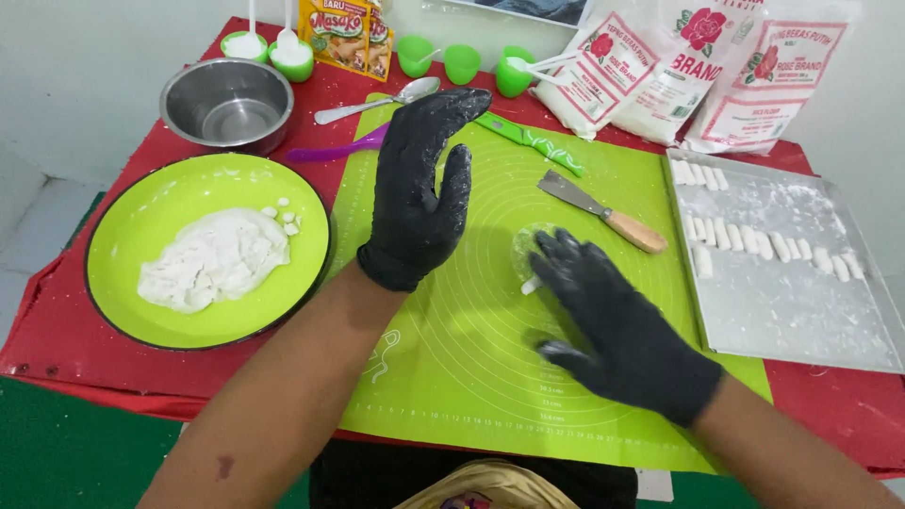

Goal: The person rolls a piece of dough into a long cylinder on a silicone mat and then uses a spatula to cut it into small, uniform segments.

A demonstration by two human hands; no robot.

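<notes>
Right hand (617, 320), black glove, lay flat and palm-down on the green silicone mat (452, 377), fingers spread, grip released, pressing on a small piece of white dough (531, 284) that peeked out at the fingertips; most of the piece was hidden under the palm. Left hand (419, 188), also black-gloved and dusted with flour, was raised above the mat's upper middle, fingers extended, grip released and holding nothing. Dough piece sat near the mat's centre, on a faint floury patch. Left of the mat: round green plate (141, 226) with a lump of white dough (215, 259) and a few small cut bits beside it. Behind the plate, a steel bowl (226, 102). Near the top edge of the mat: metal spoon (377, 102), purple plastic utensil (335, 149), green-handled knife (528, 139). Scraper with wooden handle (603, 212) lay on the mat, just right of the hands. Right of the mat: floured metal tray (792, 302) with rows of short white dough sticks (754, 236) along its upper part. At the back of the desk (848, 405), covered in red cloth: small green cups (462, 61), an orange seasoning packet (344, 33), white flour bags (679, 66).
</notes>
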